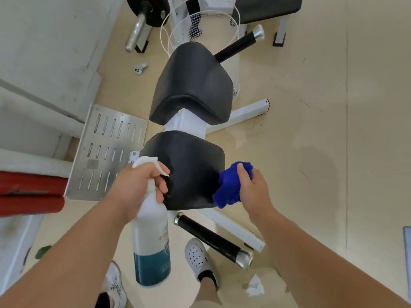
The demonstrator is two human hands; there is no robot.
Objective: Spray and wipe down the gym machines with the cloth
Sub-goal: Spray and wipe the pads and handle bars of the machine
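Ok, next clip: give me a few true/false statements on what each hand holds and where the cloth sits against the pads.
1. The left hand holds a white spray bottle. True.
2. The right hand grips a red cloth. False: the cloth is blue.
3. The cloth is at the right edge of the near black pad. True.
4. The cloth rests on the far black pad. False: nothing lies on that pad.
5. The bottle is full to the neck. False: blue liquid shows only in its bottom part.
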